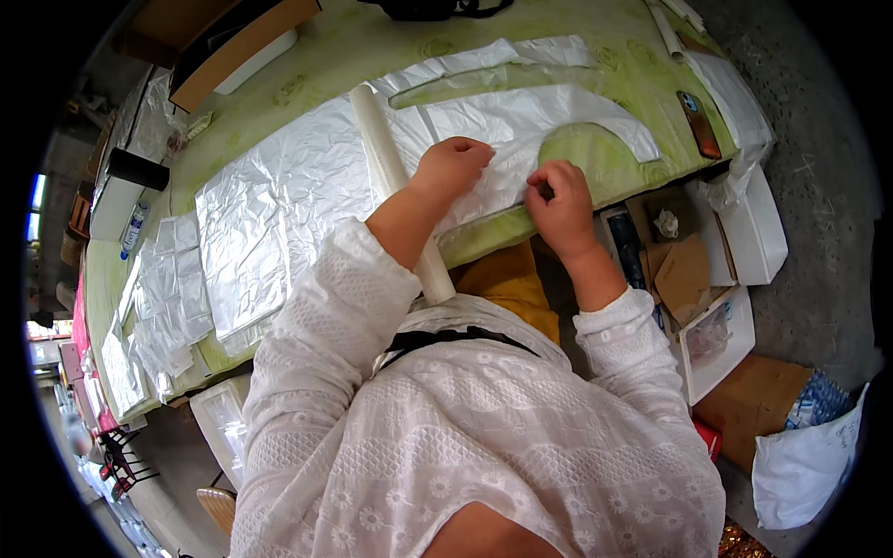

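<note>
We see two bare hands, neither spread wide. Near 12 o'clock, the left hand (456, 167) is loosely clenched, its fingers folded down over one big crinkled, glossy white plastic sheet (298, 195); we cannot tell whether the fingertips pinch it. At 2 o'clock, the right hand (561, 200) curls its fingers toward the thumb around a small dark gap, just beside the sheet's near edge, and we cannot tell whether it grips or touches anything.

The sheet spreads from 10 to 1 o'clock, and we count two strips at its right end. One long off-white tube (378, 139) lies across it, slanting from 11 o'clock down behind the left forearm to the waist. Beneath is one table with a pale green, rose-patterned cover (321, 84). On it we count one dark-backed phone (698, 124) at 2 o'clock, one black cylinder (138, 170) at 10 and one blue-and-white squeeze tube (134, 231) at 9. Around 4 o'clock, we find one brown cardboard box (749, 400) beside one white sack (800, 474)
</note>
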{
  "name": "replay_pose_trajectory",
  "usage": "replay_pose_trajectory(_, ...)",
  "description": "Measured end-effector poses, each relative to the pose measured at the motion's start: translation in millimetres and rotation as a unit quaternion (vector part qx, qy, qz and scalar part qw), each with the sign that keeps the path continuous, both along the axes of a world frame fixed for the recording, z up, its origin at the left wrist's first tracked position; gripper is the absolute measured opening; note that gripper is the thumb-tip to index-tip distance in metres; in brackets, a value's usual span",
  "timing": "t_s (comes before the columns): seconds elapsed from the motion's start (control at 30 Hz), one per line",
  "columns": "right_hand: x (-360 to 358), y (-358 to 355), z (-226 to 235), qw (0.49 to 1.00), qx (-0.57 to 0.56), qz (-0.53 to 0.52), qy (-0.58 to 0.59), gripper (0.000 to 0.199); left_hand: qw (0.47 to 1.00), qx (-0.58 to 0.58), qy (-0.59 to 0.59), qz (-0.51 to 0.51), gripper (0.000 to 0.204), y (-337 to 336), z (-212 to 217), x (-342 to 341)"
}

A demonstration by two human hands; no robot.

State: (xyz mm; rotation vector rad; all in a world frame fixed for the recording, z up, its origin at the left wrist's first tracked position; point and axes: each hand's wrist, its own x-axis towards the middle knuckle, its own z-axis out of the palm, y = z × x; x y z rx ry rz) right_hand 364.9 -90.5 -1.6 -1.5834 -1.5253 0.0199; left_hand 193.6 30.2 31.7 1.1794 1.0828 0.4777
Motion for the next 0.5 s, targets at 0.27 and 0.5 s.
replay_pose_trajectory(0.27,-15,1,32,0.995,0.066,0.074,0.006,0.015,0.996,0.049,-0.053,0.045,0.020,-28,11,-5)
replay_pose_trajectory(0.5,25,73,1,0.997,-0.034,-0.022,-0.071,0.049,0.998,0.059,0.010,-0.022,0.021,-31,18,-5)
